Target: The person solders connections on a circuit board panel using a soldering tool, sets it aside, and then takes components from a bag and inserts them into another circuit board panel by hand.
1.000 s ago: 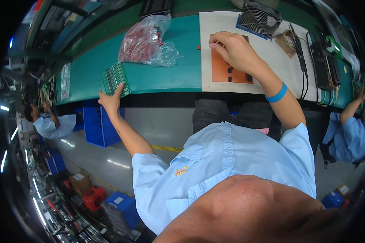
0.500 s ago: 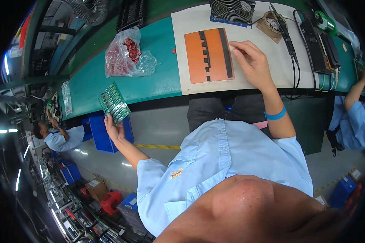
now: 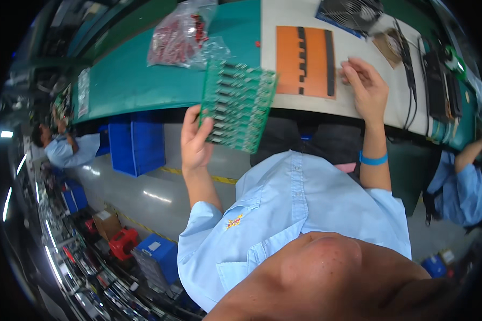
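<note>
My left hand (image 3: pixel 196 140) grips a green circuit board panel (image 3: pixel 240 104) by its left edge, thumb on top. The panel is tilted, held above the front edge of the bench, and carries rows of small parts. My right hand (image 3: pixel 367 88) hovers over the white mat, just right of an orange board (image 3: pixel 289 64). Its fingers are loosely bent and apart, with nothing seen in them. On the orange board lie a long black strip (image 3: pixel 330 61) and a column of small black pieces (image 3: pixel 303 53).
A clear plastic bag of red parts (image 3: pixel 179 37) lies on the green mat (image 3: pixel 128 85). Beyond the white mat (image 3: pixel 353 45) are a fan (image 3: pixel 353 12), a soldering iron (image 3: pixel 406 53) and a black unit (image 3: pixel 439 85). Co-workers sit at left (image 3: pixel 72 147) and right (image 3: pixel 458 184). A blue bin (image 3: pixel 136 144) stands below.
My left hand has brought the circuit board panel rightward and closer, beside the orange board. My right hand stays by the orange board's right edge, its fingers slightly more bent. The view has shifted.
</note>
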{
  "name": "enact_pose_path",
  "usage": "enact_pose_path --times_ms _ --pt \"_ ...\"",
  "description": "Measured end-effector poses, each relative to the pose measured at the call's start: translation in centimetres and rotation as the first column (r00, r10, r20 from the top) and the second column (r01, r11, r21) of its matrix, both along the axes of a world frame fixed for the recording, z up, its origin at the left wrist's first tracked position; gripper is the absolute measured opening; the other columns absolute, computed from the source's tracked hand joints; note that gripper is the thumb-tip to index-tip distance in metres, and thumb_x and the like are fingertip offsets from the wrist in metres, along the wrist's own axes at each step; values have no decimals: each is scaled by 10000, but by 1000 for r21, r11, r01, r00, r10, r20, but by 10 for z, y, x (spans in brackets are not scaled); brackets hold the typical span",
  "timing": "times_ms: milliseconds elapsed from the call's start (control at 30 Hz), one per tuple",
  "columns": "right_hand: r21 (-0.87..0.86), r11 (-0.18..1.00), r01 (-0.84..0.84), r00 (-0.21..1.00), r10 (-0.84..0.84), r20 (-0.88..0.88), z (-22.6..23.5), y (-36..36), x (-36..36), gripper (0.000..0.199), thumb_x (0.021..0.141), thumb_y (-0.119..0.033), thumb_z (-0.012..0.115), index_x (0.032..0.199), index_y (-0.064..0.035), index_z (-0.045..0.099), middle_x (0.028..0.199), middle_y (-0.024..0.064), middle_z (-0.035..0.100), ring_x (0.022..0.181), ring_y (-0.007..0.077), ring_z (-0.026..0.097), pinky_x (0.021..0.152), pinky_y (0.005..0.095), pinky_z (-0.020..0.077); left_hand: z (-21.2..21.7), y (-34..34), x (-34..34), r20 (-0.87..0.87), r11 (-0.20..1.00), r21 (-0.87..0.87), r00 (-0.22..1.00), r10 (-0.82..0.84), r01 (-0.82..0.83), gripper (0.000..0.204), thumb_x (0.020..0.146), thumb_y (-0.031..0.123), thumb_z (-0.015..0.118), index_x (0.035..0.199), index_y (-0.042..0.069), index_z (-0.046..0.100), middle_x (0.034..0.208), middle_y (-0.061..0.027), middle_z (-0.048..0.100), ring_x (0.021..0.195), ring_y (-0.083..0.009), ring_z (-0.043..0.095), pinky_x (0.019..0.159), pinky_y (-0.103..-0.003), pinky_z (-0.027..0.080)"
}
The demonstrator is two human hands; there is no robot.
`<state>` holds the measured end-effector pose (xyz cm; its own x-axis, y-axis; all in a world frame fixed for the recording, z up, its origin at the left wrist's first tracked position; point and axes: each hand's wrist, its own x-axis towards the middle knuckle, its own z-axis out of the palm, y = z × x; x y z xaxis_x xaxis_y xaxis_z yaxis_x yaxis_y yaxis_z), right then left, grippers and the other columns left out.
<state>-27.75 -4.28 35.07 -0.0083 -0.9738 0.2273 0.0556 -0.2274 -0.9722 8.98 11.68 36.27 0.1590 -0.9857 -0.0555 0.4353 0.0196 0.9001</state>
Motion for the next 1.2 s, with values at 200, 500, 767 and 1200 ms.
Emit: enact_pose_path --times_ms 200,500,767,1200 --pt "1 999 49 999 -49 14 8 20 -22 200 993 -19 719 1184 40 735 1027 120 758 819 137 672 759 227 581 -14 -61 -63 -126 950 24 944 -305 311 361 1066 17 590 1407 8 473 1222 -139 697 1002 -152 687 890 -270 545" --pt "-54 998 -33 998 36 45 22 53 -30 266 981 27 718 1244 65 703 1028 128 739 847 150 687 790 241 593 -18 -65 -108 -95 965 57 964 -248 254 467 1053 4 604 1486 -12 429 1247 -158 707 1020 -156 702 911 -264 560" --pt "-44 991 -126 981 131 143 16 45 -15 286 962 54 728 1245 79 696 1044 138 735 877 160 697 831 246 599 -26 -60 -102 -85 970 82 971 -222 229 509 1038 -28 594 1520 -9 429 1289 -159 703 1067 -183 709 942 -281 564" --pt "-145 989 -32 998 23 -66 23 47 7 303 984 48 699 1283 80 663 1092 157 751 910 173 724 820 241 596 -31 -48 -128 -171 940 -59 924 -342 337 751 877 -210 672 1533 66 434 1377 -153 674 1164 -245 716 975 -355 593"
